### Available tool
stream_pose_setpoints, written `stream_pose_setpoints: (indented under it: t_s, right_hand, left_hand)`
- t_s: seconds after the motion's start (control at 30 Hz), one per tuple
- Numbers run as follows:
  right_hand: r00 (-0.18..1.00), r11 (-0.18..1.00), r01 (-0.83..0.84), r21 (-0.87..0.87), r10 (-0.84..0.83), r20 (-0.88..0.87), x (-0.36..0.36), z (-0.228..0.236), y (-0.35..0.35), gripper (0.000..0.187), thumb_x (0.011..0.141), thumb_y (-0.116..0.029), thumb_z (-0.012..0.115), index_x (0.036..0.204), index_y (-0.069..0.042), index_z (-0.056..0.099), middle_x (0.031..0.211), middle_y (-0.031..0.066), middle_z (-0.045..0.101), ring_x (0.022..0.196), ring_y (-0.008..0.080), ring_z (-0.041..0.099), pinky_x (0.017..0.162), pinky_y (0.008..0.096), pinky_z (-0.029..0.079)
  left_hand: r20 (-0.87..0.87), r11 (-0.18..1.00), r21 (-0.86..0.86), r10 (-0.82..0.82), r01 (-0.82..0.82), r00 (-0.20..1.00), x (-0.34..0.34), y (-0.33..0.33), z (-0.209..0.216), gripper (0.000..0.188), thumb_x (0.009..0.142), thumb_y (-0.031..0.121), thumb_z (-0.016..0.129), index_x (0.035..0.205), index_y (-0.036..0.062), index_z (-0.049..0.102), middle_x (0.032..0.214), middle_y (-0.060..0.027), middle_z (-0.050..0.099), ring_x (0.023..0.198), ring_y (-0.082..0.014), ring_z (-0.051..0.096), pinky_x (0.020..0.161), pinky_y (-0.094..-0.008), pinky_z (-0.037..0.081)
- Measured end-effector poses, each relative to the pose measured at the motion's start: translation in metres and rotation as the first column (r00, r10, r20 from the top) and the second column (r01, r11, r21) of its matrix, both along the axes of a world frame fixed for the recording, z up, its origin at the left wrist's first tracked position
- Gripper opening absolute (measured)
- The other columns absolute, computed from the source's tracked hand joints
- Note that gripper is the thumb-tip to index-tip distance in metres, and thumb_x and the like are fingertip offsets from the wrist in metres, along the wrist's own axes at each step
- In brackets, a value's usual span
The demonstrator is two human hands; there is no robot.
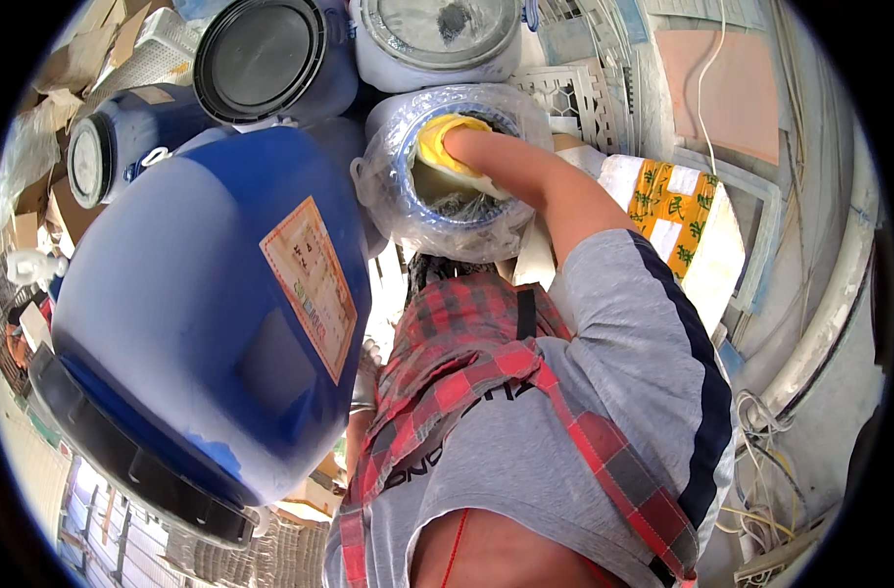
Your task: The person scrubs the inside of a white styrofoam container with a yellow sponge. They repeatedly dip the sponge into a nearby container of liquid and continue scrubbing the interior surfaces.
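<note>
My right hand, in a yellow glove (445,143), reaches down into an open blue drum (406,162) at the top centre. Clear plastic film (383,201) is bunched around the drum's mouth and hangs over its rim. Something dark and greenish (459,208) shows inside, too unclear to name. The glove's fingers are hidden, so I cannot see whether they hold anything. My left hand does not show. Only a strip of left forearm (353,443) appears beside the apron, below a shiny silvery object (364,388).
A big blue barrel (202,284) with a paper label looms close on the left. Lidded drums (261,61) (442,29) stand behind. To the right are a white box (718,257) with yellow tape, a pipe (821,338) and tangled cables (760,421).
</note>
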State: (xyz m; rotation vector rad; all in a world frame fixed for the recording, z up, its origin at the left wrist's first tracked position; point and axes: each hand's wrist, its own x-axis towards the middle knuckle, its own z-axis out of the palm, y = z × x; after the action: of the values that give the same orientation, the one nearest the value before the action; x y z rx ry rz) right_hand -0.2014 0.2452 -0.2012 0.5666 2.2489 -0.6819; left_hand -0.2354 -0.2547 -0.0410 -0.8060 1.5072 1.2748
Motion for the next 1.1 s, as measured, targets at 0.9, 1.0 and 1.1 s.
stream_pose_setpoints:
  t_s: [0.9,1.0,1.1]
  right_hand:
    - [0.803,0.8,-0.592,-0.095,0.596,0.018,0.072,0.139,0.03,0.019,0.081,-0.014,0.061,0.095,-0.008,0.072,0.092,0.0096,0.069,0.078,0.0197,0.061,0.072,0.0346,0.047]
    - [0.984,0.955,-0.039,-0.294,0.088,0.157,0.103,0.166,0.024,0.02,0.082,-0.012,0.06,0.097,-0.008,0.072,0.093,0.0089,0.069,0.079,0.0191,0.062,0.073,0.0334,0.047]
    - [0.961,0.934,0.257,-0.249,-0.22,0.166,0.097,0.258,0.003,0.027,0.076,-0.02,0.069,0.096,-0.001,0.072,0.08,0.0162,0.068,0.071,0.0284,0.064,0.066,0.0406,0.049]
  left_hand:
    - [0.051,0.999,0.053,0.001,-0.003,0.999,-0.013,-0.025,-0.031,0.047,0.1,0.035,0.047,0.131,0.0002,0.047,0.115,-0.0107,0.062,0.101,-0.0212,0.06,0.089,-0.0335,0.05]
    - [0.052,0.995,0.097,-0.005,0.0,0.999,-0.014,-0.03,-0.05,0.047,0.1,0.035,0.047,0.131,0.0001,0.047,0.115,-0.011,0.062,0.101,-0.0215,0.061,0.089,-0.034,0.05]
    - [0.03,0.98,0.197,0.003,-0.009,1.0,-0.016,-0.037,-0.08,0.047,0.1,0.035,0.047,0.131,0.0,0.047,0.115,-0.0113,0.063,0.101,-0.0217,0.061,0.089,-0.0345,0.05]
